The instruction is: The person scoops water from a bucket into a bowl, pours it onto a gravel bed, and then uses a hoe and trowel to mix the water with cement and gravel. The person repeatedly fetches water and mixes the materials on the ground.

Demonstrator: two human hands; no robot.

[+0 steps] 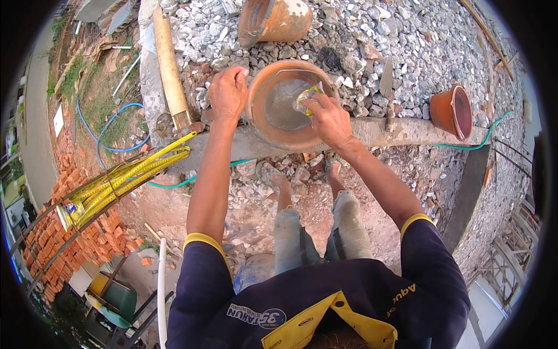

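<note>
A round terracotta-coloured basin sits at the edge of a rubble-filled wall, with grey, watery liquid inside. Over its right half, my right hand grips a crumpled yellow and clear plastic packet. The packet's lower end is close to the liquid; whether it touches cannot be told. My left hand is beside the basin's left rim with its fingers curled. Its palm side is hidden, so any hold there does not show. A pointed trowel lies on the stones to the right, its handle towards me.
Clay-coloured buckets lie tipped on the gravel, one at the top and one at right. A bamboo piece lies left. Yellow measuring tape hangs bunched along steel bars. Green hose runs below the wall; bricks are piled lower left.
</note>
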